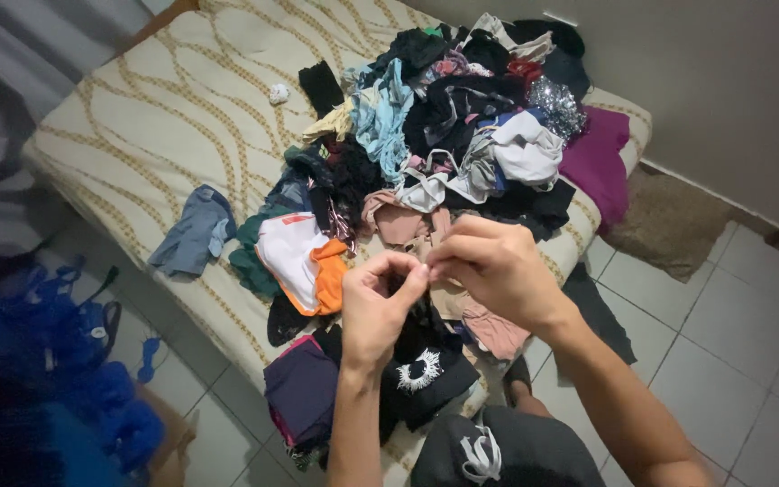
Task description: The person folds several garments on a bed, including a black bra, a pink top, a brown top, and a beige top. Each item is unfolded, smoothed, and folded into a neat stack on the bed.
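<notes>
A bed [173, 99] with a cream cover patterned in looping tan lines carries a large heap of mixed dark, blue, white and pink clothes [462, 126] across its right half, with a magenta garment [599, 158] draped over the far right edge. On the barer left part lie a small white crumpled ball [279, 93], a black folded cloth [322, 86] and a grey-blue garment [193, 233] near the front edge. Closer to the front sit a white and orange garment [304, 257], a stack of dark purple folded clothes [302, 392] and a black garment with a white sunburst print [426, 374].
</notes>
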